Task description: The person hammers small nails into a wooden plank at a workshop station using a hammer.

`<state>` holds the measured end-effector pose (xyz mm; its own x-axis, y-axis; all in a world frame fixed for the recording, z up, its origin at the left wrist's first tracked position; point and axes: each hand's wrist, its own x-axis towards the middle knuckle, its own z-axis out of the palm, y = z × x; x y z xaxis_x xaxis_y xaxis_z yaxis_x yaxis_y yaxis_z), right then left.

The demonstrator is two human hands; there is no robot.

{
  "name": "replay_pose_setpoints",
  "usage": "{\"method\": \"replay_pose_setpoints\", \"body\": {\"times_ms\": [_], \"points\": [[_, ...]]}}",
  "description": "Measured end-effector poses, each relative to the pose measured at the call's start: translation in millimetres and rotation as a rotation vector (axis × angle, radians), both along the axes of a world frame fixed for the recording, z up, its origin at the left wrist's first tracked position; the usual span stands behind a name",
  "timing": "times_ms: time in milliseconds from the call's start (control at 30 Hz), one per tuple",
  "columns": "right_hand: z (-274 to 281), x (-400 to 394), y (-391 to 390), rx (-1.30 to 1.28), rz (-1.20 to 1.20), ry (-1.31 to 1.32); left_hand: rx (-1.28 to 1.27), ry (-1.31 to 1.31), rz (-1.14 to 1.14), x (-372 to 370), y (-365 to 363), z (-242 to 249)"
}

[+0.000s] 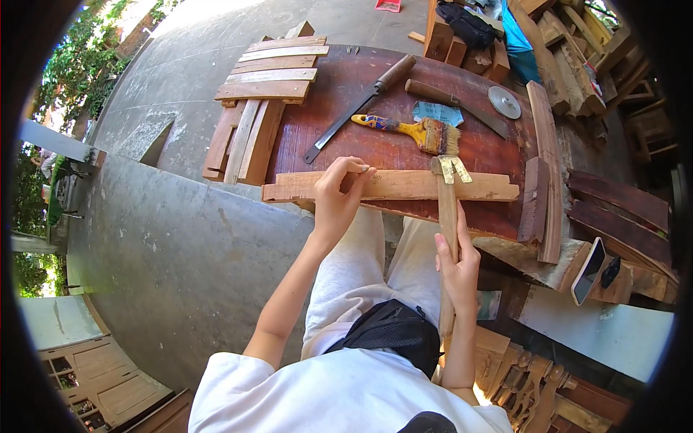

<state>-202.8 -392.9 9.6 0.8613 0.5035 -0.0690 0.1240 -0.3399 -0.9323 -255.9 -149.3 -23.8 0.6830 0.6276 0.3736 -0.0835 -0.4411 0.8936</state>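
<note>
My left hand point(341, 195) is over the left part of a narrow wooden piece point(404, 185), thumb and fingertips pinched together; what lies between them is too small to name. The wooden piece lies along the near edge of a reddish-brown board point(332, 79). In my right hand point(458, 267) is the wooden handle of a hammer point(447, 216), held upright in view with its head over the right part of the piece. Beyond it lie a paintbrush point(415, 131), a long file point(346, 119), a saw-like blade with a wooden handle point(462, 108) and blue sandpaper point(438, 114).
Slatted wood point(274, 68) is stacked at the board's far left. A round metal disc point(504, 102) lies at the right. Wood blocks point(534, 198) line the right edge, with a phone point(588, 271) beyond. Timber point(570, 58) is piled at the back right.
</note>
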Motion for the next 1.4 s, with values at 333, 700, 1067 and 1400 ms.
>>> {"method": "replay_pose_setpoints", "body": {"times_ms": [333, 700, 1067, 1400], "points": [[-6.2, 0.7, -2.1, -0.032, 0.0, -0.03, 0.011, 0.004, 0.011, -0.2, -1.0, 2.6], [4.2, -0.4, 0.3, -0.072, -0.011, 0.118, 0.024, -0.008, 0.002, -0.1, -1.2, 2.4], [21.4, -1.5, -0.5, -0.097, 0.017, 0.17, 0.139, -0.007, 0.037, 0.4, -4.5, 12.6], [52.2, -20.0, 17.9, 0.187, 0.249, -0.432, 0.176, -0.067, 0.004, 0.5, -6.6, 17.0]]}}
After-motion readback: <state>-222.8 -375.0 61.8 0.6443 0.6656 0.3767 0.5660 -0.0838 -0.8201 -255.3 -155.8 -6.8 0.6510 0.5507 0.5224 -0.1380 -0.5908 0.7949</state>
